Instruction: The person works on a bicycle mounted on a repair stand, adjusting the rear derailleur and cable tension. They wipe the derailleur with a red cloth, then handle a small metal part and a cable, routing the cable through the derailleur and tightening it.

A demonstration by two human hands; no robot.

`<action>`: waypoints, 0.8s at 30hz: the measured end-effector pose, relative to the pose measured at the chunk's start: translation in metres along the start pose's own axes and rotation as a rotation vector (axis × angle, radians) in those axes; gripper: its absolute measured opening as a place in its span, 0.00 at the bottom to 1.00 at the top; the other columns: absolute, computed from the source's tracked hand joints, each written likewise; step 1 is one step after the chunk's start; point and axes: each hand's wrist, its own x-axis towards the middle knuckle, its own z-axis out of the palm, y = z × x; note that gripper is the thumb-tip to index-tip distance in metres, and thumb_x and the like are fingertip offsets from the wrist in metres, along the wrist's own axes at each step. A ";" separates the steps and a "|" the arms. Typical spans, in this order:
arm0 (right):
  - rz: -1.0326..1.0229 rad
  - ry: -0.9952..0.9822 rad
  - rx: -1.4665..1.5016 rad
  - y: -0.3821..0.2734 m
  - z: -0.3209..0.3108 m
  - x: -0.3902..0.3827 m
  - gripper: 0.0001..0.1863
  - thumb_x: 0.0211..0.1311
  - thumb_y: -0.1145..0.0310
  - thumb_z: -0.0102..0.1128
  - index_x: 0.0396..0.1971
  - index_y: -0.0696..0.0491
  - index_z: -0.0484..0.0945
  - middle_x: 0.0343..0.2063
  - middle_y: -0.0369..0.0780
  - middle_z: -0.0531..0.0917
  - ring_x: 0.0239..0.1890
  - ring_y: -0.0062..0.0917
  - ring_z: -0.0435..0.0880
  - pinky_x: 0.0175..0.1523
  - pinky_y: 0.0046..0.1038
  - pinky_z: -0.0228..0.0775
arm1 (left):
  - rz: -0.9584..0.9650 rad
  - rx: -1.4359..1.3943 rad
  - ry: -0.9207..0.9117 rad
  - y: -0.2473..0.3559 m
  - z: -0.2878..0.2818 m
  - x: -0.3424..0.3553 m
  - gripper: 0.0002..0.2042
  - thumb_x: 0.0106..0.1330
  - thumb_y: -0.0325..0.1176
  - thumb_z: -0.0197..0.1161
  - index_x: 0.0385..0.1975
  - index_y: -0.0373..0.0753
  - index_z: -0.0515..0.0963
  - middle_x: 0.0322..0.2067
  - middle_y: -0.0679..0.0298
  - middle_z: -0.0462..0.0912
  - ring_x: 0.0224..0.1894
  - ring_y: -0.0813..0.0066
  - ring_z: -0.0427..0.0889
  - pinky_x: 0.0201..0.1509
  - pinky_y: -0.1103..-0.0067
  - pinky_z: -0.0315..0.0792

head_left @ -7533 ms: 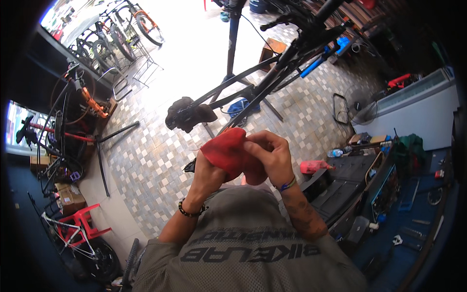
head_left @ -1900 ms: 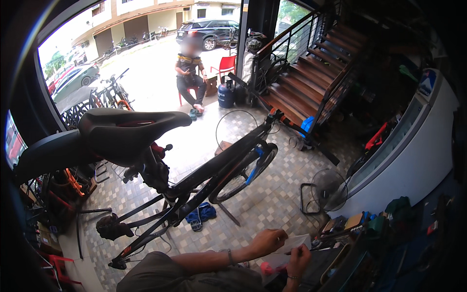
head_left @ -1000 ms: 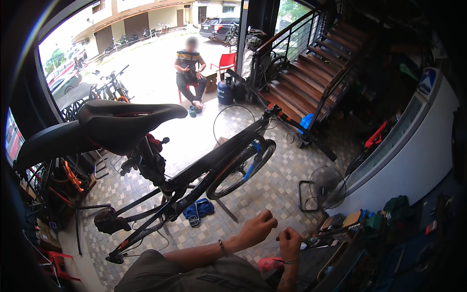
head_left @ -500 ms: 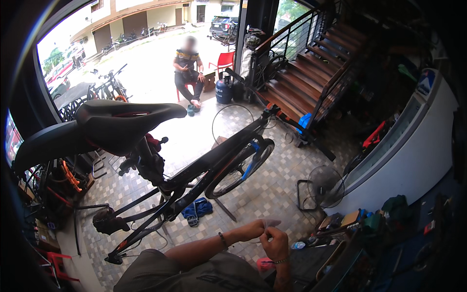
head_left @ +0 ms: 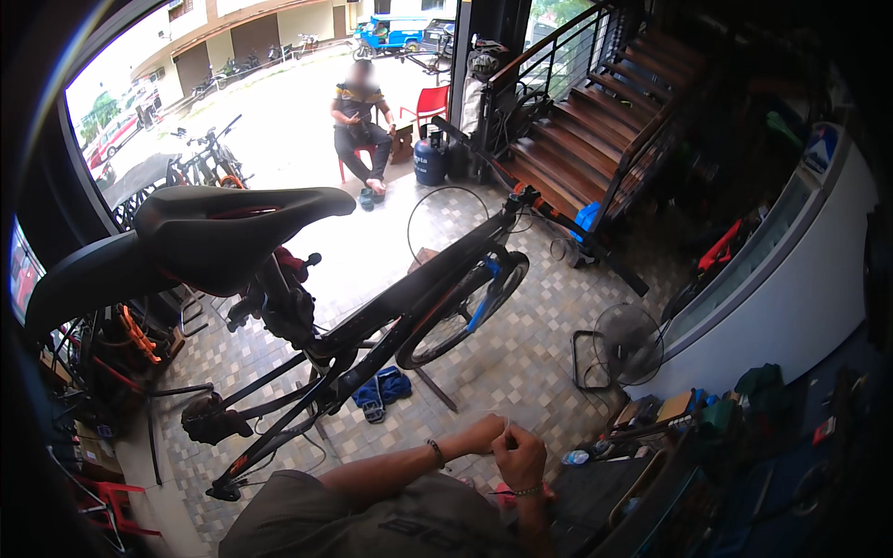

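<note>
My left hand [head_left: 478, 435] and my right hand [head_left: 519, 461] meet in front of my body, low in the head view. Both have their fingers closed in a pinch. A small pale, thin piece seems to lie between the fingertips, too small to name. Just beyond them stands a black bicycle [head_left: 400, 298], raised above the tiled floor, with its saddle [head_left: 233, 223] close on the left. The front wheel [head_left: 465, 321] sits in a fork with blue markings. No wheel shows at the rear end of the frame. Neither hand touches the bicycle.
Dark blue cloth [head_left: 386, 391] lies under the bicycle. A workbench [head_left: 716, 446] with tools and small parts runs along the right, near a standing fan [head_left: 628, 344] and a white display case [head_left: 781, 270]. Stairs [head_left: 595, 139] rise behind. Someone sits on a red chair [head_left: 353, 167] by the entrance.
My hands stay together; my left fingers, blurred and stretched out before, are now drawn in against the right ones. The view has shifted slightly. A blue vehicle has appeared outside.
</note>
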 end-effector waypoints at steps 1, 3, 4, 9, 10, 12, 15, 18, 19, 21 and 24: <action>0.021 0.010 0.028 -0.001 -0.001 0.002 0.15 0.62 0.59 0.66 0.27 0.57 0.80 0.24 0.50 0.83 0.30 0.50 0.85 0.36 0.44 0.75 | -0.039 -0.033 -0.032 0.006 -0.010 0.002 0.13 0.58 0.36 0.68 0.33 0.32 0.81 0.35 0.40 0.86 0.42 0.35 0.86 0.45 0.52 0.77; 0.020 0.006 0.149 -0.003 -0.005 0.007 0.16 0.63 0.59 0.69 0.27 0.57 0.80 0.26 0.48 0.83 0.32 0.47 0.86 0.38 0.43 0.75 | -0.154 -0.239 -0.136 0.013 -0.028 0.005 0.12 0.65 0.34 0.68 0.41 0.34 0.80 0.37 0.51 0.88 0.40 0.54 0.89 0.43 0.67 0.79; 0.023 0.011 0.205 -0.003 -0.007 0.009 0.17 0.64 0.58 0.70 0.27 0.57 0.79 0.27 0.48 0.83 0.33 0.45 0.86 0.39 0.42 0.75 | -0.216 -0.420 -0.202 0.028 -0.041 0.012 0.11 0.68 0.32 0.66 0.45 0.32 0.79 0.38 0.52 0.89 0.40 0.56 0.91 0.42 0.69 0.81; 0.002 0.660 0.127 0.039 -0.001 0.022 0.22 0.69 0.55 0.74 0.46 0.61 0.84 0.39 0.41 0.87 0.41 0.33 0.87 0.46 0.37 0.78 | -0.467 -0.772 -0.272 0.096 -0.101 0.024 0.09 0.78 0.27 0.54 0.53 0.32 0.76 0.43 0.53 0.89 0.41 0.61 0.92 0.37 0.71 0.88; 0.210 0.494 0.404 0.075 0.004 0.014 0.23 0.70 0.55 0.73 0.49 0.62 0.84 0.40 0.40 0.87 0.41 0.31 0.87 0.47 0.35 0.79 | -0.443 -0.805 -0.275 0.101 -0.105 0.028 0.10 0.79 0.26 0.52 0.54 0.32 0.75 0.43 0.53 0.88 0.42 0.61 0.92 0.36 0.71 0.88; 0.435 0.213 0.812 0.102 0.003 0.000 0.23 0.72 0.56 0.72 0.53 0.62 0.83 0.41 0.39 0.88 0.43 0.27 0.87 0.49 0.31 0.79 | -0.415 -0.800 -0.299 0.109 -0.112 0.030 0.12 0.78 0.25 0.53 0.56 0.29 0.77 0.47 0.50 0.88 0.46 0.59 0.92 0.43 0.68 0.91; 0.434 0.022 1.080 0.098 0.000 -0.005 0.19 0.75 0.59 0.69 0.53 0.61 0.84 0.42 0.39 0.89 0.42 0.22 0.87 0.47 0.26 0.79 | -0.372 -0.828 -0.298 0.106 -0.114 0.027 0.15 0.78 0.25 0.56 0.59 0.26 0.79 0.51 0.47 0.87 0.50 0.57 0.91 0.48 0.65 0.92; 0.415 0.108 1.055 0.074 -0.001 -0.009 0.15 0.77 0.61 0.66 0.50 0.59 0.85 0.38 0.37 0.88 0.34 0.19 0.86 0.35 0.22 0.77 | -0.248 -0.603 -0.283 0.105 -0.122 0.036 0.16 0.79 0.27 0.57 0.59 0.24 0.78 0.51 0.46 0.87 0.49 0.56 0.91 0.46 0.65 0.93; 0.445 0.125 1.103 0.066 0.004 -0.003 0.15 0.77 0.61 0.66 0.50 0.59 0.86 0.37 0.37 0.88 0.32 0.20 0.86 0.34 0.23 0.78 | -0.298 -0.638 -0.294 0.107 -0.133 0.040 0.16 0.79 0.27 0.56 0.60 0.23 0.78 0.52 0.46 0.87 0.49 0.56 0.91 0.46 0.66 0.92; 0.542 0.145 0.986 0.092 0.012 -0.007 0.17 0.76 0.61 0.66 0.51 0.60 0.85 0.36 0.39 0.89 0.36 0.26 0.91 0.37 0.26 0.85 | -0.432 -0.700 -0.316 0.123 -0.147 0.050 0.16 0.79 0.27 0.56 0.60 0.23 0.78 0.52 0.46 0.88 0.47 0.55 0.92 0.45 0.66 0.92; 0.466 0.196 1.178 0.055 0.002 -0.011 0.21 0.76 0.56 0.67 0.54 0.60 0.84 0.44 0.44 0.91 0.42 0.31 0.93 0.42 0.27 0.85 | -0.368 -0.770 -0.261 0.127 -0.160 0.042 0.21 0.77 0.35 0.62 0.60 0.24 0.79 0.50 0.47 0.89 0.44 0.58 0.93 0.41 0.70 0.91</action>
